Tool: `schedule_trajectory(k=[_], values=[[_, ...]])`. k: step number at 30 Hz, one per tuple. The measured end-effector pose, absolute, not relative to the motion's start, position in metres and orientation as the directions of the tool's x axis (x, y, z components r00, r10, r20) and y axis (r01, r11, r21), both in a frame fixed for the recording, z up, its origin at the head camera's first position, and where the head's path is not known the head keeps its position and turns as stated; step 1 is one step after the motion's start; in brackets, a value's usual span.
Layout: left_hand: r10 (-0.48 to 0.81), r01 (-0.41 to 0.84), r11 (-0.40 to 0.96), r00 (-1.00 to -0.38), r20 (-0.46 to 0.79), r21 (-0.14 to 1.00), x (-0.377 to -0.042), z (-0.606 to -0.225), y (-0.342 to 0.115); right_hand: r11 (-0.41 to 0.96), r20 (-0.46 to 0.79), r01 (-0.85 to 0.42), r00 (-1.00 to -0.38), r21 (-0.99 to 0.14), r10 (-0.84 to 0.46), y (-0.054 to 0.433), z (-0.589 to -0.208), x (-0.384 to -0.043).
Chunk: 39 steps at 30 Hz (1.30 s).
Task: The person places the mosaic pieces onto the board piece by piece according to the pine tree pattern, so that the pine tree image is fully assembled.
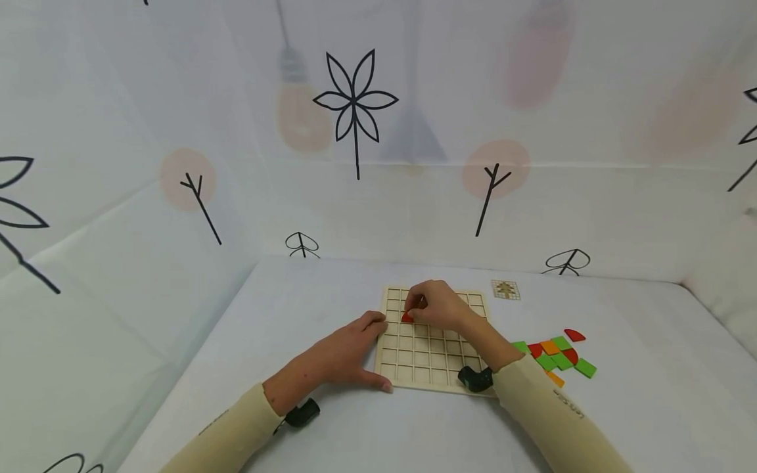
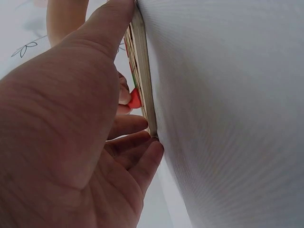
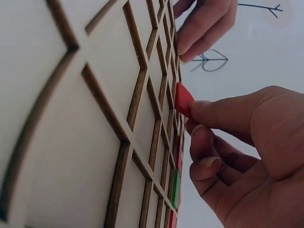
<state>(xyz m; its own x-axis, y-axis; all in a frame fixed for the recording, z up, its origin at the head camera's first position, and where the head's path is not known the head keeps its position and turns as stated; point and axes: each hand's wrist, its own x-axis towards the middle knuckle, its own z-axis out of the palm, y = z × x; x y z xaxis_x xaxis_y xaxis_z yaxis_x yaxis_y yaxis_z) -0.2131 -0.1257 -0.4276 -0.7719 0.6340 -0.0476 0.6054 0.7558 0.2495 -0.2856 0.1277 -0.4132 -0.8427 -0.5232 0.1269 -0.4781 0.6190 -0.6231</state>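
A pale wooden board [image 1: 421, 359] with a grid of square recesses lies on the white table. My left hand [image 1: 345, 351] holds its near left corner, the thumb at the near edge and the fingertips at the left edge. Over the board's far part, my right hand [image 1: 442, 307] pinches a red quarter-round tile [image 3: 183, 100] between thumb and fingers. That tile stands tilted against the grid in the right wrist view. Beyond it, a green tile [image 3: 176, 188] and red tiles [image 3: 172, 219] sit in the board, mostly hidden by my right hand in the head view.
Right of the board lies a loose group of green tiles [image 1: 585, 368], orange tiles [image 1: 550, 347] and red tiles [image 1: 574, 336]. A small card [image 1: 505, 290] with a tree pattern on a grid lies behind them. Patterned white cloth walls [image 1: 378, 217] surround the table.
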Motion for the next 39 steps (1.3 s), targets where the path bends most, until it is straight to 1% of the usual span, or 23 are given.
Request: schedule_trajectory(k=[10,18,34,39], values=[[0.633,0.606,0.757,-0.773,-0.045,0.243,-0.2128,-0.4273,-0.1260,0.639,0.137,-0.509,-0.831,-0.577,-0.539,0.1273,-0.4152,-0.2849],[0.638,0.612,0.754,-0.769,-0.042,0.239,-0.2134,-0.4276,-0.1260,0.648,0.133,-0.499,-0.839,-0.575,-0.528,0.1297,-0.4162,-0.2844],[0.640,0.614,0.754,-0.767,-0.045,0.235,-0.2150,-0.4298,-0.1254,0.614,0.153,-0.530,-0.816,-0.585,-0.558,0.1261,-0.4177,-0.2837],[0.642,0.615,0.750,-0.765,-0.045,0.244,-0.2149,-0.4303,-0.1257,0.621,0.136,-0.533,-0.810,-0.574,-0.570,0.1248,-0.4169,-0.2823]])
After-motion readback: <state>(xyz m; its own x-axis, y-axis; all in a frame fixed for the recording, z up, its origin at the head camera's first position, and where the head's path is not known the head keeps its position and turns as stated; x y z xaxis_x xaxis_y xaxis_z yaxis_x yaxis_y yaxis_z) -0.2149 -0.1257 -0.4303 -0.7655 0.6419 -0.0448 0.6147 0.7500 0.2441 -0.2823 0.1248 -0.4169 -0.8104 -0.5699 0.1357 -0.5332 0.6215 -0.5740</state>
